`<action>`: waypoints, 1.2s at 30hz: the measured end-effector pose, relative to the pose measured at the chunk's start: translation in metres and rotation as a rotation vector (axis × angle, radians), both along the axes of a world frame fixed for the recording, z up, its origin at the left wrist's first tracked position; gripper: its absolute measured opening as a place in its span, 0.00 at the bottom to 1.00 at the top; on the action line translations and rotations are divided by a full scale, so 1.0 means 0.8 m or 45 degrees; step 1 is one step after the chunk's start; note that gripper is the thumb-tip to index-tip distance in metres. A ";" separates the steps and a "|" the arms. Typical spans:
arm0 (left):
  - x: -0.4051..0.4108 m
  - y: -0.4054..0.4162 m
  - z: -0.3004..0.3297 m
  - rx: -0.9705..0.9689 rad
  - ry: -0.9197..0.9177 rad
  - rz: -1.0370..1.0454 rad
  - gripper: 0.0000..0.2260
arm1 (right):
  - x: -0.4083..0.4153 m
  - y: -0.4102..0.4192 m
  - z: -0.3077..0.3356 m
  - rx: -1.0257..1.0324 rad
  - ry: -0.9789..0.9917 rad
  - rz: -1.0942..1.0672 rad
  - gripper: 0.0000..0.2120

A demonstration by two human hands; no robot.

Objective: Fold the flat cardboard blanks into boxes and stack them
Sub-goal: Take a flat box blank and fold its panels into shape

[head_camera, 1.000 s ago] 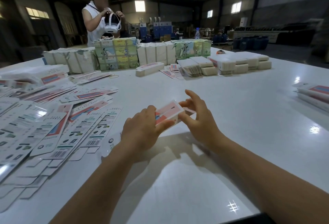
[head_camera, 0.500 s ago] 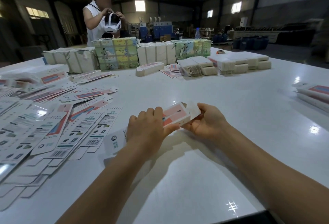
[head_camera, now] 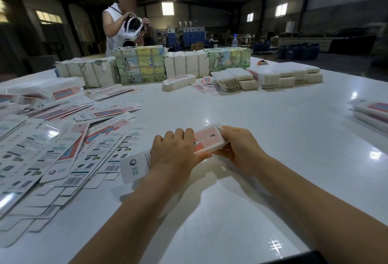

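A long white and pink cardboard box (head_camera: pixel 206 141) lies slantwise just above the white table (head_camera: pixel 273 121) in front of me. My left hand (head_camera: pixel 175 151) grips its middle from above, fingers curled over the top face. My right hand (head_camera: pixel 239 148) holds the far right end, fingers wrapped round it and covering the end flap. The box's white near end (head_camera: pixel 134 167) sticks out to the left below my left wrist. Several flat printed blanks (head_camera: pixel 63 148) lie spread over the table's left side.
Folded boxes (head_camera: pixel 373 110) lie stacked at the right edge. Bundled packs (head_camera: pixel 139 64) and stacks of blanks (head_camera: pixel 283 75) line the far side, with one folded box (head_camera: pixel 178 82) before them. A person (head_camera: pixel 114 26) stands beyond, fitting a headset on a seated person.
The box's right end flap stood open half a second ago; my right hand has now closed over that end. My left hand slid further onto the box's top.
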State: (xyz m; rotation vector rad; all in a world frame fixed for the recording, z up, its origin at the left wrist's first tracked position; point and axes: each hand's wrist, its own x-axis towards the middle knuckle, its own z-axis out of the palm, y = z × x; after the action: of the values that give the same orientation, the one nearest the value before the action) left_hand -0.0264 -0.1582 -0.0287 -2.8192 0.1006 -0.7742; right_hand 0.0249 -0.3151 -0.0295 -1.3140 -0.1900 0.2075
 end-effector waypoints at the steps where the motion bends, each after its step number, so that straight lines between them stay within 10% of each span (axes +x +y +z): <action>1: -0.001 0.001 0.000 0.038 -0.009 0.006 0.38 | 0.001 -0.001 -0.001 -0.006 -0.005 0.019 0.11; 14: -0.010 -0.011 0.010 0.130 -0.135 0.048 0.30 | -0.006 0.012 0.002 -0.176 -0.145 -0.236 0.17; 24: -0.009 0.002 0.009 0.070 -0.084 0.028 0.31 | -0.018 0.020 -0.004 -0.414 -0.393 0.177 0.15; 30: 0.005 0.015 -0.003 0.034 0.045 0.063 0.36 | -0.011 0.020 -0.007 -0.478 -0.312 0.339 0.43; 36: 0.008 0.026 -0.002 -0.083 0.187 -0.123 0.31 | -0.001 -0.003 -0.003 -1.248 -1.161 0.249 0.41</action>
State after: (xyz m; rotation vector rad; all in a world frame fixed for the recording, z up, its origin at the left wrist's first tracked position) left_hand -0.0203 -0.1376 -0.0305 -2.9500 0.2410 -0.5988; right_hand 0.0244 -0.3178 -0.0317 -2.3018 -1.0956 -0.1904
